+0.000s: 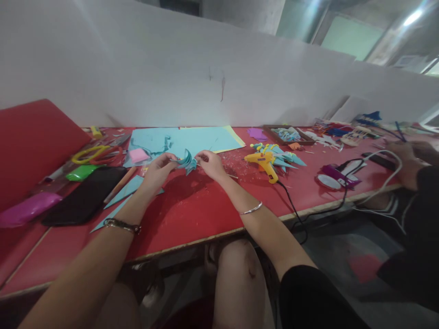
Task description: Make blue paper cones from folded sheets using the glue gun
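Above the red table, a curled teal foam or paper piece (187,160) is held up between my two hands. My left hand (161,168) pinches its left end with thumb and fingers. At the other end, the fingertips of my right hand (210,163) are closed on its right edge. Behind it lie light blue sheets (199,139) with cut scraps on them. Pointed blue pieces (126,192) rest under my left forearm. A yellow hot glue gun (262,162) lies to the right, beside spiky teal shapes with yellow trim (288,157).
At left are yellow-handled scissors (89,154), a black pouch (85,196) and a pink packet (30,208). A brown tray (288,135) of scraps stands at the back. The glue gun's black cord (291,201) hangs over the table edge. Another person's hand (404,160) is at far right.
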Motion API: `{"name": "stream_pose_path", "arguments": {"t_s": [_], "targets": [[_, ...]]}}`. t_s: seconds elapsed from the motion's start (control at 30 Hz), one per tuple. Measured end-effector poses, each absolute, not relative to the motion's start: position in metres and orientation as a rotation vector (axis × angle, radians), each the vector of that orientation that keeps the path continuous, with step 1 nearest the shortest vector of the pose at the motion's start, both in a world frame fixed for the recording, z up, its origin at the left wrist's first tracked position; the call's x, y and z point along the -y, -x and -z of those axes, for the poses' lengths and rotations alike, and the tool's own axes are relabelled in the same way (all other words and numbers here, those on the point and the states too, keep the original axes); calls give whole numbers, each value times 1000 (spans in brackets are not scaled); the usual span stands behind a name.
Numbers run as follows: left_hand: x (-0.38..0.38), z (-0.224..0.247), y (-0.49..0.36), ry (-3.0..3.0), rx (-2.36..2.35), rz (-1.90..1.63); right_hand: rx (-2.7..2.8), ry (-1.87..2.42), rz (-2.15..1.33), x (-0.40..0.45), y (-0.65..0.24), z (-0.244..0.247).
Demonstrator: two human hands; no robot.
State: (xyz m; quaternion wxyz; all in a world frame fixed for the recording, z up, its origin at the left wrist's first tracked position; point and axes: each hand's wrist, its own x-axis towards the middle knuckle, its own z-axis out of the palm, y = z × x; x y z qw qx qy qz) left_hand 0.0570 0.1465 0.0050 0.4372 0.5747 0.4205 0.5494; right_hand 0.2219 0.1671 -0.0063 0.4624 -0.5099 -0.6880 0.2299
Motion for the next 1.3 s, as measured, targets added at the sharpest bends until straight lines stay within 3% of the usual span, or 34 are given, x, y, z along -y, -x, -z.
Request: {"name": "stream_pose_path", "arguments": {"t_s": [0.43,0.9,1.3], "targets": [[-148,-3,-57,-1359,-959,-1285,2030,1488,-477,-163,-220,11],[-145,1,-60,-1804,-966,-891,1998,1608,-390,-169,-211,15],[-150,5,-58,-2080,-1258,-889,2069,1657,-277,-172,-211,15]]}}
